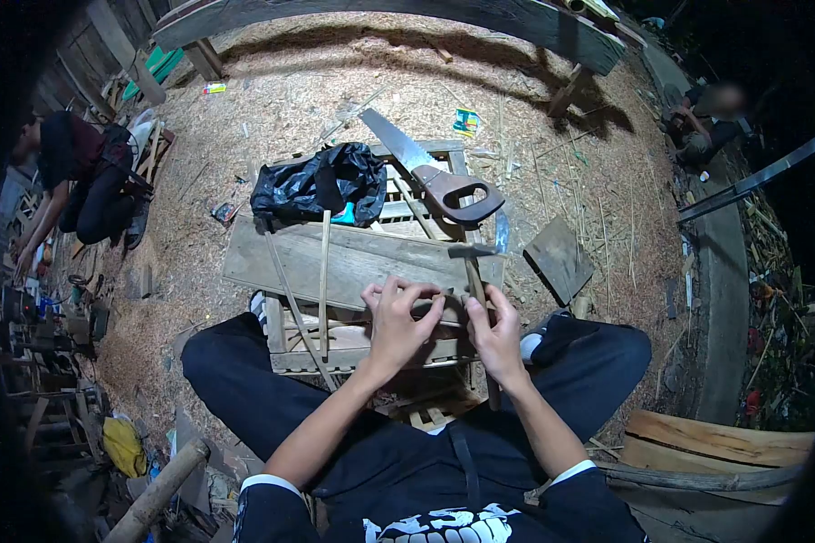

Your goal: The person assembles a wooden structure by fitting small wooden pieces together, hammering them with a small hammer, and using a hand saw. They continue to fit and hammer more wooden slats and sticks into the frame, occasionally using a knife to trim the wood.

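My right hand is wrapped around the handle of a hammer, its metal head up and its handle pointing down toward my lap. My left hand is closed in a pinch beside it, thumb and fingertips meeting around something too small to make out. Both hands are over the near edge of a wide wooden board, which rests on a low slatted wooden bench between my knees. A handsaw with a brown handle lies beyond the board, next to a black plastic bag.
Thin wooden strips lean across the board. A square wooden block lies right of the bench on shavings. One person crouches at the left, and another sits at the far right. A large beam spans the back.
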`<control>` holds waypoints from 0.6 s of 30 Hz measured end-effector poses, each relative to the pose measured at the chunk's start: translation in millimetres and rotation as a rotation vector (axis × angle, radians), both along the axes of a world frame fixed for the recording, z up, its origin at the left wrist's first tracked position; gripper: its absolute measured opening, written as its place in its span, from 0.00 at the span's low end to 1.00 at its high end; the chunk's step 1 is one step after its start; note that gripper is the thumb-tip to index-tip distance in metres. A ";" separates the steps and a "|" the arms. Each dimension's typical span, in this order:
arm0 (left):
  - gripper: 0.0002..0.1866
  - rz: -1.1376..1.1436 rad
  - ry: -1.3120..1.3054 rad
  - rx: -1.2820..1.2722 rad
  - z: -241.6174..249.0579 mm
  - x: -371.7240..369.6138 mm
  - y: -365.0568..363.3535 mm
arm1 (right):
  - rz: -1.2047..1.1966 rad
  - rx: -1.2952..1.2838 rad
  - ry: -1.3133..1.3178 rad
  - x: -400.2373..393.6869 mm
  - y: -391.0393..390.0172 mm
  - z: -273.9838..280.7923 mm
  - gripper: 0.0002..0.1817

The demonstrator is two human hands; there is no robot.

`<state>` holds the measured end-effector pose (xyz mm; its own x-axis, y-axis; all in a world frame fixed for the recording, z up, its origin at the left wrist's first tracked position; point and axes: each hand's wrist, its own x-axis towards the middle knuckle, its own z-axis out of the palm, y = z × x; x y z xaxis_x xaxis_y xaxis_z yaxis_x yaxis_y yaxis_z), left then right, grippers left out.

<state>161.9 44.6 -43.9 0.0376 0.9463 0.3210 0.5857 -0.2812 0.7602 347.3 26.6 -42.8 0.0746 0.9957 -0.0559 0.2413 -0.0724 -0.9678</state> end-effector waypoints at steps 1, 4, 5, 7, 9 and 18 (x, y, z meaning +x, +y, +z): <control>0.10 0.005 0.078 -0.024 -3.6 -0.6 1.9 | 0.035 0.005 -0.023 2.3 0.7 4.9 0.11; 0.09 -0.008 0.157 0.050 -11.1 -1.4 6.1 | 0.025 0.013 -0.129 1.1 -0.9 23.1 0.11; 0.09 -0.008 0.153 0.051 -13.3 -1.4 6.6 | 0.024 0.014 -0.133 0.8 -1.5 30.7 0.11; 0.10 0.003 0.169 0.054 -15.4 -0.9 6.0 | 0.003 0.091 -0.390 -2.5 -4.4 44.4 0.16; 0.10 0.004 0.150 0.071 -17.8 -0.2 5.9 | 0.001 0.102 -0.450 -3.8 -9.5 45.0 0.17; 0.09 -0.013 0.102 0.076 -22.4 -0.7 9.0 | 0.126 0.058 -0.557 -15.0 -13.5 67.9 0.21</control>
